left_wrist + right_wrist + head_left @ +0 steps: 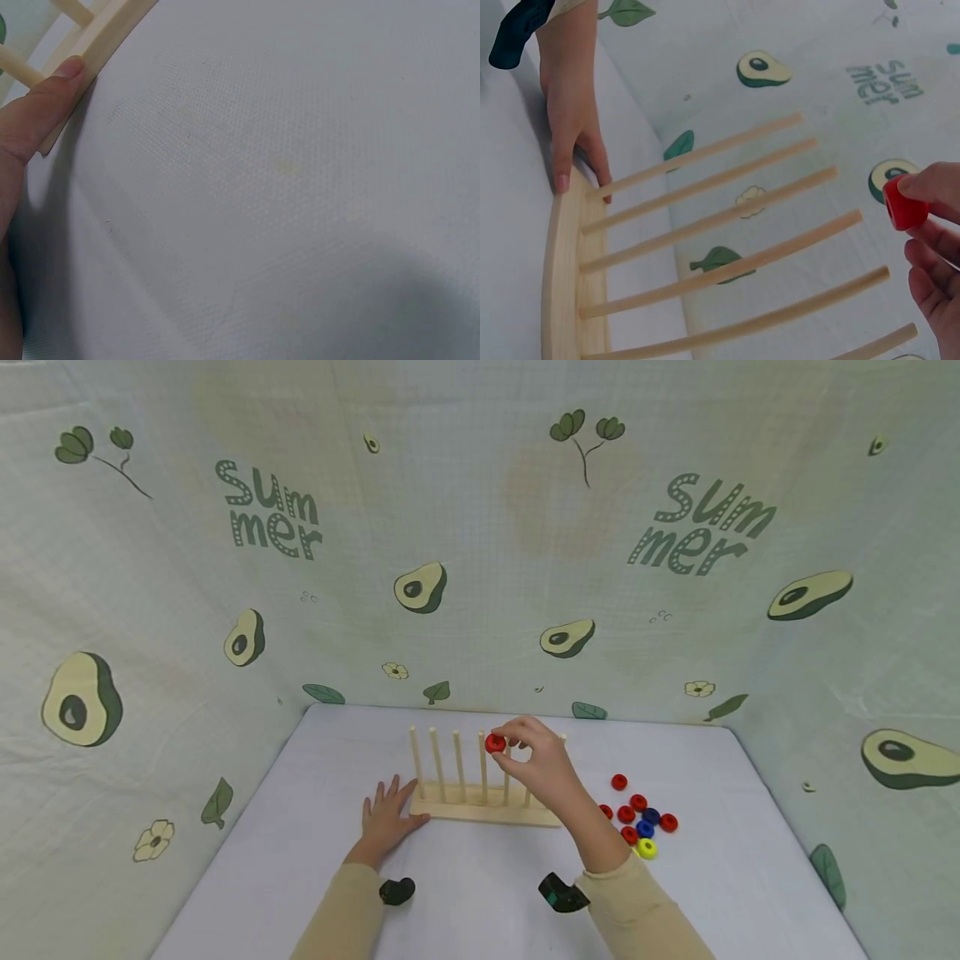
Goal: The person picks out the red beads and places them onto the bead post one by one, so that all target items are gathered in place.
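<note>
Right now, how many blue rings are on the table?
2, right of the wooden rack: one blue ring beside the rightmost red ring, the other just behind the yellow ring. The right forearm may hide more.

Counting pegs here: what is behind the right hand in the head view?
Parts of wooden pegs: two show below the right hand, and one peg's tip shows beside its upper right edge. The rest of these pegs is covered, so cannot be seen.
</note>
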`<action>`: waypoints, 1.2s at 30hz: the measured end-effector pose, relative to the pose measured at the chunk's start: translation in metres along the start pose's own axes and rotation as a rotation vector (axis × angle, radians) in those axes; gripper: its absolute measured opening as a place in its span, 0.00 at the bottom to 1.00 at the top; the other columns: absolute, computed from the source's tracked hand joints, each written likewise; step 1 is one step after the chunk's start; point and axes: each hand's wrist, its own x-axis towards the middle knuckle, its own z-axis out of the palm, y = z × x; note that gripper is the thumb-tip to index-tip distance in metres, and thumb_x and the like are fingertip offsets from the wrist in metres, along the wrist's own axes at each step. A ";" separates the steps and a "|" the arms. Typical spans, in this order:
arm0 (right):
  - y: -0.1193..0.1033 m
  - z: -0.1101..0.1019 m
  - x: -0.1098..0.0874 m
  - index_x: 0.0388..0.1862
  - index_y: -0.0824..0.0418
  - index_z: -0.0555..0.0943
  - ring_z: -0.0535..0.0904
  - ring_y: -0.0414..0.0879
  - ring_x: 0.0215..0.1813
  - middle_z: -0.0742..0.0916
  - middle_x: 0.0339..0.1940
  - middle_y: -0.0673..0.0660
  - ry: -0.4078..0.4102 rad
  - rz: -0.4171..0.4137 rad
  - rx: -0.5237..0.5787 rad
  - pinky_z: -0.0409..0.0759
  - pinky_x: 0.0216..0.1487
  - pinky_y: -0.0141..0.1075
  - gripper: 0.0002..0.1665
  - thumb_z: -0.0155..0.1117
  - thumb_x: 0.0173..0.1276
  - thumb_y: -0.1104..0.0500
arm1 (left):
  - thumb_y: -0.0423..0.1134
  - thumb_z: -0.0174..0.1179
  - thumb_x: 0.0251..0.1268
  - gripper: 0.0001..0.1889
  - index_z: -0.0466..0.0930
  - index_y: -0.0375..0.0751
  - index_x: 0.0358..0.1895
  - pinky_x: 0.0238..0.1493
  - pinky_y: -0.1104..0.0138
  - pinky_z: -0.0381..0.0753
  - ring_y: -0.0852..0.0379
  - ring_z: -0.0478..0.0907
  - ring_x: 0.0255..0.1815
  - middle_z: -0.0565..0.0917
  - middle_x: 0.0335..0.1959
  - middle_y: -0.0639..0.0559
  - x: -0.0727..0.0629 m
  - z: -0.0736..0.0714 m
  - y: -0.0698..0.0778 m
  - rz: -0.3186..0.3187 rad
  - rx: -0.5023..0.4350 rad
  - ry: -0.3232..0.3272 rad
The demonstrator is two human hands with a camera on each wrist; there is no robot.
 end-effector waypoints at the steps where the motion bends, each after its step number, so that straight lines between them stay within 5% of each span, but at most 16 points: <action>1: 0.000 0.000 0.001 0.44 0.59 0.86 0.79 0.48 0.38 0.83 0.41 0.47 -0.001 0.013 0.003 0.79 0.40 0.36 0.14 0.74 0.57 0.67 | 0.56 0.68 0.57 0.42 0.64 0.44 0.73 0.69 0.36 0.32 0.30 0.38 0.76 0.51 0.76 0.33 0.000 0.000 0.000 -0.001 -0.002 0.000; 13: -0.003 0.004 0.012 0.44 0.56 0.87 0.74 0.42 0.33 0.82 0.39 0.45 -0.028 0.181 0.022 0.76 0.31 0.34 0.15 0.75 0.57 0.63 | 0.55 0.67 0.58 0.41 0.64 0.45 0.73 0.69 0.36 0.32 0.30 0.38 0.76 0.51 0.76 0.33 -0.001 0.000 0.000 0.001 -0.004 0.005; 36: -0.004 0.014 0.024 0.44 0.52 0.88 0.71 0.43 0.28 0.82 0.38 0.47 0.017 0.344 0.007 0.67 0.24 0.34 0.16 0.78 0.56 0.57 | 0.56 0.67 0.58 0.41 0.64 0.44 0.73 0.68 0.35 0.34 0.29 0.39 0.75 0.52 0.76 0.33 -0.001 -0.002 0.003 0.011 0.013 0.007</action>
